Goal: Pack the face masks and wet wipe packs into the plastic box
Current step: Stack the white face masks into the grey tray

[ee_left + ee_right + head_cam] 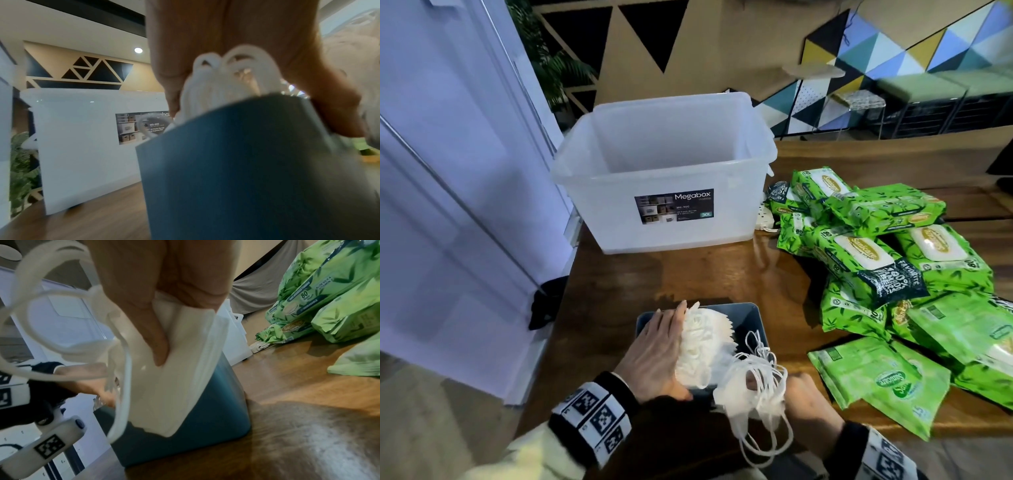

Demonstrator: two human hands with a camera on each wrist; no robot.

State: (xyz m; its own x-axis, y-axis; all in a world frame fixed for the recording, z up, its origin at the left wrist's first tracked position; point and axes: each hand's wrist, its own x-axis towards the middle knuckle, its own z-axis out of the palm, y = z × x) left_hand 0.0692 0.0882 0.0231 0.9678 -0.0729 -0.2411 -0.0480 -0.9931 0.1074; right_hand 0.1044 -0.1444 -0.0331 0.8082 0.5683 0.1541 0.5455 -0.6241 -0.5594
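Observation:
An empty translucent plastic box [664, 171] stands at the table's back left. Several green wet wipe packs [893, 246] are piled to its right. Near the front edge, a small blue-grey bin [751, 317] holds a stack of white face masks [702, 342]. My left hand [654, 353] grips that stack from the left side, thumb at its near end. My right hand [804, 394] pinches a second bunch of masks [750, 387] at the bin's near right corner, their ear loops dangling. In the right wrist view, thumb and fingers [156, 337] clamp the folded masks [174, 378].
The wooden table [705, 274] ends at its left edge beside a white door [448, 171]. A flat wipe pack [876, 380] lies just right of my right hand. A white plug strip [767, 219] sits between the box and the wipes.

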